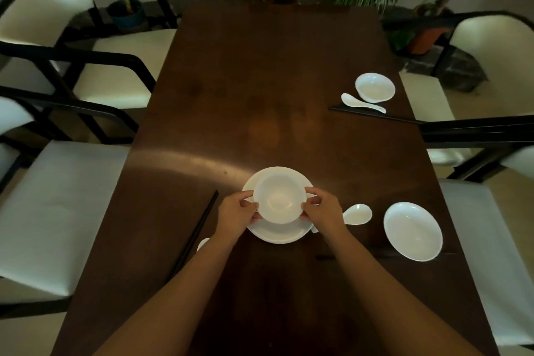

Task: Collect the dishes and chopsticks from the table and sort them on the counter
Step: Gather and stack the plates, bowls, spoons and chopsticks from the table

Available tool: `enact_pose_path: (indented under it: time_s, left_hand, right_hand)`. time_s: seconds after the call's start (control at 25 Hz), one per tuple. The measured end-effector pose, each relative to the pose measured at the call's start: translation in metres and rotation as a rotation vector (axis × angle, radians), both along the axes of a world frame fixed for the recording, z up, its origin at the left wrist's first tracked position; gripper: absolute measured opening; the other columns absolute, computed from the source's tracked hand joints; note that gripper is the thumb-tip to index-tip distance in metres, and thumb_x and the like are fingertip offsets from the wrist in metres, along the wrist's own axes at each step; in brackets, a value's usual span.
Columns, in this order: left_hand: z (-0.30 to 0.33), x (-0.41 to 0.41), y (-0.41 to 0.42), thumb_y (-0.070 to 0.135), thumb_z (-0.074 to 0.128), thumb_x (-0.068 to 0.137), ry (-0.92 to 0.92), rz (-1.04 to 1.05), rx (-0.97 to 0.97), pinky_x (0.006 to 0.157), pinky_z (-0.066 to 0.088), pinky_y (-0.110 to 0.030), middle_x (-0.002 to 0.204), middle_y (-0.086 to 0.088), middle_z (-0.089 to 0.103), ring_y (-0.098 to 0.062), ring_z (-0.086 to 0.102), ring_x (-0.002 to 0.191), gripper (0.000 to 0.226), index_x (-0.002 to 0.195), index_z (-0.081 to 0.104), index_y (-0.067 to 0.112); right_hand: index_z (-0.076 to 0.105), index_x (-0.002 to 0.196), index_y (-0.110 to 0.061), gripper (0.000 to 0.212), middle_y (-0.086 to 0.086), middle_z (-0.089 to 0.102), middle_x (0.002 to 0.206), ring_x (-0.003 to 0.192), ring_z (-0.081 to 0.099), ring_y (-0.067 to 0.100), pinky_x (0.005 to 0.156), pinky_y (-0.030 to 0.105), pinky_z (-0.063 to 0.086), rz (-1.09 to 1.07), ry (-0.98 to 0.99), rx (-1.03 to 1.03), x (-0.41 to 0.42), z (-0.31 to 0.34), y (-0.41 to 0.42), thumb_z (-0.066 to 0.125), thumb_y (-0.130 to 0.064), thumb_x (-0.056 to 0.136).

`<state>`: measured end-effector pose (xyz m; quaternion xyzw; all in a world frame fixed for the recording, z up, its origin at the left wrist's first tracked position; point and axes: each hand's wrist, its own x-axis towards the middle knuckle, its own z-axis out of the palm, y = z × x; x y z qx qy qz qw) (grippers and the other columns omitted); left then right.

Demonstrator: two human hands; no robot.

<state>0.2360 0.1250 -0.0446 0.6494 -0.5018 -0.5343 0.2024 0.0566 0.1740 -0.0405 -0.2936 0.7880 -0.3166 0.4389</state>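
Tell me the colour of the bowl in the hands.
White bowl, plain, seen in the head view.

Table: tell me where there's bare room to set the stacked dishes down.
The far half of the table is bare, bordered on the right by the far bowl. The strip between the left chopsticks and the left edge is free too. It is crowded near the plate, spoon and right dish.

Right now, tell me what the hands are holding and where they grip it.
Both hands hold the small white bowl by its rim: left hand on its left edge, right hand on its right edge, above the plate.
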Motion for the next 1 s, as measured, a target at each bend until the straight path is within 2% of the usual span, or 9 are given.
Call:
enact_pose_path:
  time_s: [0.12,0.16,0.28,0.4,0.52,0.6,0.68,0.8,1.0]
  left_hand:
    - [0.0,-0.001,-0.001,0.002,0.061,0.083,-0.007,0.005,-0.004,0.084,0.056,-0.045,0.074,-0.011,0.069,-0.023,0.068,0.067,0.035,0.117,0.062,0.009]
    - [0.0,-0.002,0.0,0.003,0.061,0.084,-0.008,0.008,-0.003,0.084,0.056,-0.045,0.076,-0.012,0.069,-0.023,0.068,0.068,0.035,0.118,0.062,0.009]
    - [-0.002,-0.003,0.002,0.005,0.061,0.084,-0.024,0.007,-0.006,0.084,0.056,-0.044,0.082,-0.014,0.07,-0.025,0.069,0.072,0.035,0.119,0.061,0.01]
    - [-0.006,-0.003,0.002,0.007,0.062,0.085,-0.042,0.023,0.0,0.085,0.055,-0.044,0.09,-0.017,0.069,-0.025,0.068,0.074,0.035,0.12,0.059,0.009]
    - [-0.01,-0.003,0.005,0.008,0.062,0.085,-0.031,0.046,0.004,0.088,0.054,-0.046,0.09,-0.017,0.069,-0.025,0.068,0.078,0.035,0.12,0.06,0.009]
    - [-0.01,-0.004,0.007,0.007,0.061,0.085,-0.02,0.054,0.002,0.089,0.053,-0.048,0.089,-0.016,0.069,-0.027,0.067,0.079,0.035,0.12,0.06,0.009]
    - [-0.009,-0.006,0.009,0.007,0.061,0.085,-0.015,0.065,0.005,0.09,0.052,-0.048,0.088,-0.015,0.069,-0.027,0.067,0.08,0.035,0.12,0.06,0.008]
    - [-0.007,-0.009,0.012,0.006,0.062,0.084,0.002,0.105,0.032,0.088,0.053,-0.043,0.093,-0.013,0.067,-0.026,0.065,0.085,0.035,0.12,0.06,0.008]
    - [-0.002,-0.011,0.018,0.001,0.06,0.085,0.098,0.177,0.076,0.082,0.052,-0.039,0.095,-0.012,0.065,-0.028,0.065,0.09,0.036,0.12,0.059,0.007]
  right_hand:
    - [0.058,0.12,-0.015,0.037,0.004,0.062,0.09,0.068,0.064,0.014,0.065,0.021,0.053,0.026,-0.005,-0.015,-0.003,-0.002,0.001,0.062,-0.007,0.084]
    - [0.058,0.121,-0.014,0.037,0.004,0.063,0.09,0.068,0.065,0.015,0.066,0.021,0.054,0.02,-0.021,-0.023,-0.006,-0.002,0.003,0.062,-0.008,0.085]
    - [0.058,0.12,-0.013,0.035,0.007,0.067,0.104,0.09,0.065,0.022,0.086,0.036,0.053,0.011,0.035,-0.049,-0.022,0.0,0.018,0.062,-0.012,0.085]
    - [0.06,0.117,-0.017,0.035,0.004,0.064,0.112,0.101,0.059,0.02,0.086,0.029,0.045,0.102,0.392,-0.125,-0.051,0.005,0.058,0.065,-0.017,0.082]
    - [0.064,0.112,-0.012,0.042,0.01,0.067,0.107,0.098,0.063,0.028,0.081,0.039,0.052,0.196,0.89,-0.195,-0.082,0.005,0.111,0.077,-0.017,0.072]
    - [0.068,0.105,-0.008,0.046,0.015,0.07,0.101,0.093,0.066,0.033,0.078,0.046,0.054,0.224,1.049,-0.161,-0.1,-0.001,0.142,0.084,-0.016,0.062]
    - [0.07,0.099,-0.007,0.043,0.016,0.072,0.097,0.089,0.068,0.035,0.078,0.048,0.054,0.241,1.06,-0.119,-0.112,-0.007,0.163,0.085,-0.012,0.06]
    - [0.073,0.088,-0.007,0.032,0.011,0.074,0.083,0.078,0.07,0.03,0.073,0.043,0.057,0.286,1.102,-0.14,-0.121,-0.012,0.175,0.085,-0.004,0.058]
    - [0.074,0.082,-0.007,0.033,0.009,0.074,0.076,0.07,0.07,0.026,0.063,0.039,0.059,0.327,1.128,-0.238,-0.131,-0.01,0.172,0.087,-0.002,0.052]
